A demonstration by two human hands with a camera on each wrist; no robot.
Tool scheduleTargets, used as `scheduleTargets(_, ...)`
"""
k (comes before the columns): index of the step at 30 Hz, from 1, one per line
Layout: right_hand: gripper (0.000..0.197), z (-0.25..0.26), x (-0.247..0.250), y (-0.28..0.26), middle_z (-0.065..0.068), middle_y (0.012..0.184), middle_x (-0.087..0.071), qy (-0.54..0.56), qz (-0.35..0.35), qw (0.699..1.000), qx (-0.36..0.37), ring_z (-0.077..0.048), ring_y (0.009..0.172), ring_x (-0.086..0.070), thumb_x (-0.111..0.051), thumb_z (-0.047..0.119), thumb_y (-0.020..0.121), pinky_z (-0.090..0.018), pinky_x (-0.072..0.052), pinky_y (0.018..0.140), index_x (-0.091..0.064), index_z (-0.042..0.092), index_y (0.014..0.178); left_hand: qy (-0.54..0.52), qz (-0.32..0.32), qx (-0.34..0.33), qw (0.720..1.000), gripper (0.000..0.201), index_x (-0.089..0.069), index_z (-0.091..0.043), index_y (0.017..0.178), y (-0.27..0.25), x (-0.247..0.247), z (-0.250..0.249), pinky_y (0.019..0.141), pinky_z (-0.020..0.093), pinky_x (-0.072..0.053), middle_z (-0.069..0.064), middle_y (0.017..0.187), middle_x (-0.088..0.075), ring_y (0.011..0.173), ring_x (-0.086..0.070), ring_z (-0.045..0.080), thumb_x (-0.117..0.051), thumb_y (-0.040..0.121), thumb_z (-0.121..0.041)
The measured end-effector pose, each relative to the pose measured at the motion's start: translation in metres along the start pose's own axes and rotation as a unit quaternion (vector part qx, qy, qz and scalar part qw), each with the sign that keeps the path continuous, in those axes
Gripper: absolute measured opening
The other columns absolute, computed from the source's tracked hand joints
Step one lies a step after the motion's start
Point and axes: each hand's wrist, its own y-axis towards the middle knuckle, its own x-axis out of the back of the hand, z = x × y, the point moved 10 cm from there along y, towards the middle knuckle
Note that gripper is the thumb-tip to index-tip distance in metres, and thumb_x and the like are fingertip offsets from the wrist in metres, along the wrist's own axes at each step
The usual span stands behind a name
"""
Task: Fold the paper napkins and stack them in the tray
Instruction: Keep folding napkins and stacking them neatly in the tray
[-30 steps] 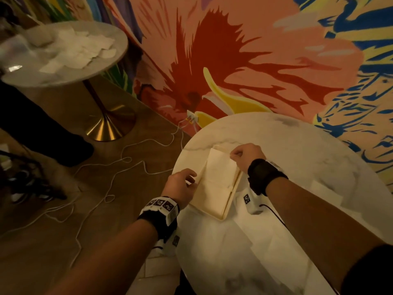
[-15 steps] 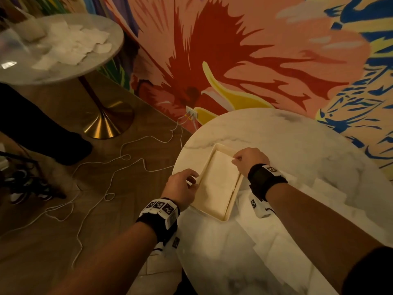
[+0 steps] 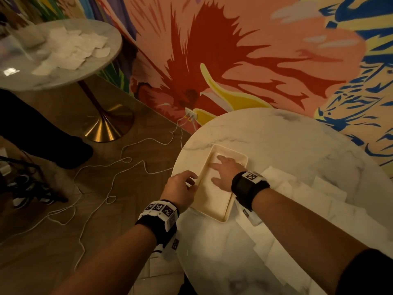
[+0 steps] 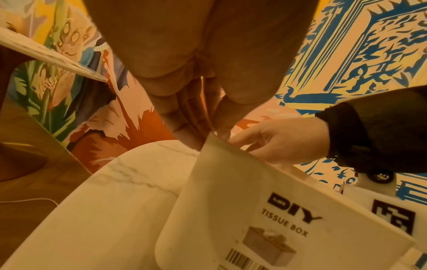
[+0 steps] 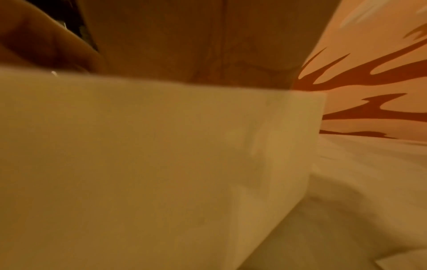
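A cream rectangular tray (image 3: 230,151) lies at the left side of the round marble table (image 3: 287,145). A folded napkin (image 3: 213,194) lies flat inside it. My right hand (image 3: 217,169) presses down on that napkin with straight, spread fingers. My left hand (image 3: 191,182) grips the tray's left rim; in the left wrist view its fingers (image 4: 182,117) and thumb pinch the edge of the tray (image 4: 231,191), whose label reads "tissue box". In the right wrist view only the tray wall (image 5: 161,146) and my palm show. Several loose white napkins (image 3: 282,184) lie right of the tray.
More napkins (image 3: 274,252) spread over the table's near right part. A second round table (image 3: 63,77) at the back left carries a heap of napkins (image 3: 70,47). A person's dark leg (image 3: 32,128) and white cables (image 3: 127,160) are on the wooden floor at the left.
The right hand let go of the napkin's far corner and now lies flat on it inside the tray. The napkin has settled into the tray. My left hand stays at the rim.
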Motion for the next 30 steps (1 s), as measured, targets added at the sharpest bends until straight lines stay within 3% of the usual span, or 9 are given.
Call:
scheduleTargets(4, 0.06, -0.001, -0.016, 0.002, -0.006, 0.162, -0.01, -0.024, 0.05, 0.998, -0.002, -0.032, 0.148, -0.013, -0.047, 0.048, 0.097, -0.052, -0.024, 0.116, -0.024, 0.039, 0.152, 0.003, 0.001, 0.003, 1.0, 0.024, -0.064, -0.031, 0.113, -0.001, 0.0, 0.001, 0.077, 0.03, -0.059, -0.012, 0.101, -0.066, 0.088, -0.064, 0.008, -0.065, 0.093, -0.019)
scheduleTargets(8, 0.06, -0.002, -0.013, 0.001, -0.005, 0.163, -0.008, -0.017, 0.051, 0.999, 0.007, -0.032, 0.149, -0.012, -0.046, 0.047, 0.098, -0.052, -0.023, 0.117, -0.021, 0.04, 0.152, 0.021, 0.007, 0.001, 1.0, 0.024, -0.063, -0.032, 0.114, -0.001, 0.001, -0.002, 0.079, 0.029, -0.058, -0.011, 0.104, -0.065, 0.088, -0.063, 0.008, -0.065, 0.093, -0.021)
scheduleTargets(12, 0.052, -0.006, 0.021, -0.017, -0.004, 0.16, -0.023, 0.085, -0.041, 0.995, 0.034, -0.025, 0.145, -0.024, -0.047, 0.041, 0.099, -0.039, -0.022, 0.118, -0.036, 0.031, 0.149, 0.068, -0.017, -0.032, 0.997, 0.03, -0.058, -0.033, 0.121, -0.002, 0.01, -0.017, 0.091, 0.033, -0.053, -0.013, 0.113, -0.056, 0.101, -0.057, 0.01, -0.065, 0.092, -0.03)
scheduleTargets(17, 0.025, -0.049, 0.071, -0.07, -0.003, 0.129, -0.057, 0.247, -0.212, 0.945, 0.041, -0.019, 0.123, -0.05, -0.058, 0.025, 0.095, -0.025, -0.033, 0.106, -0.068, 0.018, 0.117, 0.065, -0.067, -0.127, 0.988, 0.028, -0.059, -0.031, 0.12, -0.014, 0.0, -0.069, 0.092, 0.033, -0.047, -0.013, 0.107, -0.052, 0.103, -0.052, 0.014, -0.063, 0.092, -0.031)
scheduleTargets(20, 0.019, -0.105, 0.068, -0.113, 0.0, 0.118, -0.062, 0.321, -0.256, 0.912, -0.023, -0.016, 0.107, -0.057, -0.059, 0.022, 0.094, -0.027, -0.044, 0.097, -0.071, 0.019, 0.109, 0.051, -0.055, -0.181, 0.981, 0.026, -0.06, -0.031, 0.119, -0.029, -0.029, -0.108, 0.087, 0.027, -0.044, -0.013, 0.105, -0.053, 0.099, -0.051, 0.013, -0.062, 0.093, -0.029)
scheduleTargets(23, 0.02, -0.163, 0.036, -0.161, 0.004, 0.108, -0.065, 0.353, -0.257, 0.893, -0.111, -0.011, 0.091, -0.058, -0.057, 0.026, 0.097, -0.017, -0.041, 0.083, -0.071, 0.017, 0.108, 0.04, -0.007, -0.214, 0.976, 0.023, -0.062, -0.028, 0.116, -0.045, -0.073, -0.139, 0.079, 0.021, -0.039, -0.014, 0.102, -0.054, 0.092, -0.052, 0.011, -0.06, 0.094, -0.027)
scheduleTargets(28, 0.016, -0.241, -0.05, -0.235, 0.002, 0.107, -0.07, 0.375, -0.224, 0.866, -0.245, -0.01, 0.089, -0.057, -0.057, 0.025, 0.096, -0.013, -0.036, 0.079, -0.071, 0.018, 0.101, 0.035, 0.085, -0.222, 0.971, 0.015, -0.062, -0.034, 0.108, -0.068, -0.153, -0.17, 0.071, 0.016, -0.045, -0.017, 0.098, -0.061, 0.08, -0.058, 0.0, -0.059, 0.094, -0.03)
scheduleTargets(30, 0.015, -0.262, -0.085, -0.26, 0.002, 0.109, -0.069, 0.373, -0.198, 0.861, -0.284, -0.01, 0.092, -0.057, -0.057, 0.025, 0.096, -0.013, -0.036, 0.08, -0.07, 0.02, 0.101, 0.047, 0.113, -0.216, 0.969, 0.014, -0.062, -0.032, 0.108, -0.077, -0.182, -0.177, 0.063, 0.006, -0.041, -0.016, 0.098, -0.064, 0.074, -0.059, -0.001, -0.059, 0.095, -0.029)
